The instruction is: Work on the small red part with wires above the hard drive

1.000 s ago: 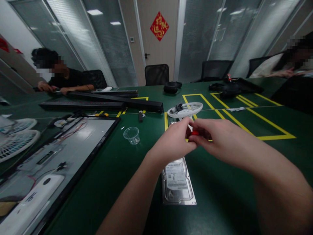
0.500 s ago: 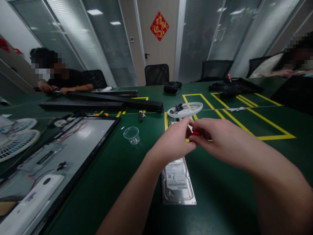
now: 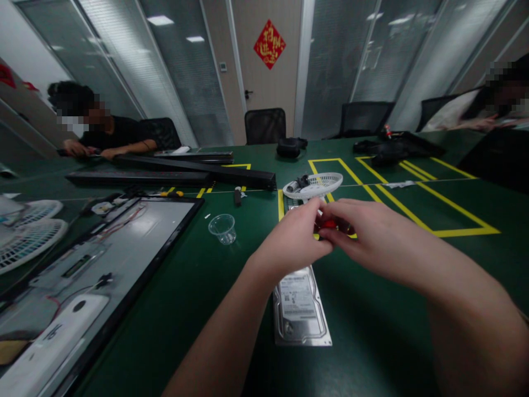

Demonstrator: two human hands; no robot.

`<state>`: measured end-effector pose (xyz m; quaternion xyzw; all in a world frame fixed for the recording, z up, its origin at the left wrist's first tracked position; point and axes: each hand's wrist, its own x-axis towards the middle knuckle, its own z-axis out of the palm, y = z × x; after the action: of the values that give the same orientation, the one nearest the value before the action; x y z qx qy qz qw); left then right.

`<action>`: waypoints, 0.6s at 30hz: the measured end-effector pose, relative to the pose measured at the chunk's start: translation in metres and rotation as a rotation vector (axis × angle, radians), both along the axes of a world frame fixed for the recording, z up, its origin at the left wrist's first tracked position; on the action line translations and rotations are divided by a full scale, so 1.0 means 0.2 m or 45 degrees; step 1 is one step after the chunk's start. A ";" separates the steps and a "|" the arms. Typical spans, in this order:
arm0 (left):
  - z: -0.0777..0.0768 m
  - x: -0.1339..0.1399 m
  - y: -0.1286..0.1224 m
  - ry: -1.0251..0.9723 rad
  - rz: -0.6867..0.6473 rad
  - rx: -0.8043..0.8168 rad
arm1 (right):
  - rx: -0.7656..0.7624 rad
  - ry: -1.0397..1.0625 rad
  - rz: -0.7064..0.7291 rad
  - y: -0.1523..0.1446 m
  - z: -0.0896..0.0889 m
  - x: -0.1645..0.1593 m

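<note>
The small glossy red object (image 3: 329, 224) sits between our two hands, above and beyond the far end of the flat silver metal hard drive (image 3: 301, 320) that lies on the green tabletop (image 3: 177, 292).

Well to the drive's left we see the wide grey panel with a black frame (image 3: 144, 231); nearer, left of the drive's far end, stands the clear plastic cup (image 3: 223, 231).

Our left hand (image 3: 293, 237) arches over the drive's far end. Its fingers bend inward beside the red object, but their tips are mostly hidden, so we cannot tell how firmly they grip, or whether they grip at all.

We judge the red object light and stiff, perhaps hard plastic, and not very fragile. Its shine suggests it could slip, and being so small, it leaves little to hold. We would pinch it across its sides with the pads, squeezing only gently.

Our right hand (image 3: 367, 226), beyond the drive and to its right, seems to do just that: its fingers are nearly closed, thumb below and forefinger above, with the red object between them.
</note>
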<state>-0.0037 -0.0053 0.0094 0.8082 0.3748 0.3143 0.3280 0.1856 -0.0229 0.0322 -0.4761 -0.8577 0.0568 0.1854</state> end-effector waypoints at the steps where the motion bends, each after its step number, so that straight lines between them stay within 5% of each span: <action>1: 0.00 0.00 0.00 0.005 0.002 -0.003 | -0.001 -0.009 -0.020 0.00 0.00 0.00; 10: 0.00 0.00 0.00 0.035 0.032 0.019 | -0.004 0.065 0.115 -0.01 0.00 0.00; 18: 0.00 0.00 0.00 0.011 0.002 -0.019 | -0.033 -0.041 -0.054 0.00 0.00 -0.01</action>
<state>-0.0031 -0.0050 0.0087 0.8067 0.3793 0.3083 0.3321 0.1845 -0.0225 0.0328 -0.4974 -0.8495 0.0564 0.1664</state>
